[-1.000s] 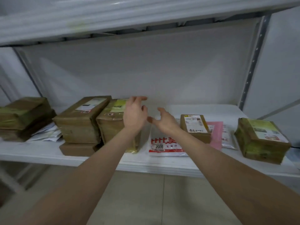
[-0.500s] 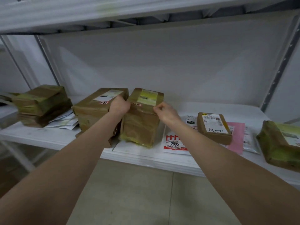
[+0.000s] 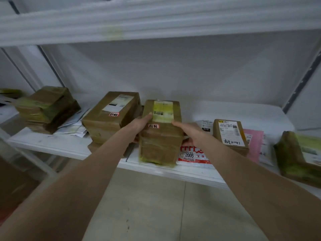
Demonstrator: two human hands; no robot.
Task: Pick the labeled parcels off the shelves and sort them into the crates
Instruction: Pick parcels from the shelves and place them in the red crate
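A brown taped parcel (image 3: 161, 143) with a yellow-green label stands near the front of the white shelf (image 3: 173, 173), tilted toward me. My left hand (image 3: 141, 123) grips its left side, thumb on the top by the label. My right hand (image 3: 187, 132) grips its right side, thumb on top, fingers wrapped down the far side. Beside it on the left lies a larger brown parcel (image 3: 111, 117) with a white label.
A white mailer marked 2005 (image 3: 192, 156) lies under my right wrist. Right of it sit a small labelled box (image 3: 230, 134), a pink mailer (image 3: 254, 145) and a green-taped parcel (image 3: 298, 157). Stacked brown parcels (image 3: 46, 108) and papers lie at left. Tiled floor below.
Both hands reached in, closed on the sides of the middle parcel and drew it toward the shelf's front edge, away from the larger parcel. My head moved closer and left.
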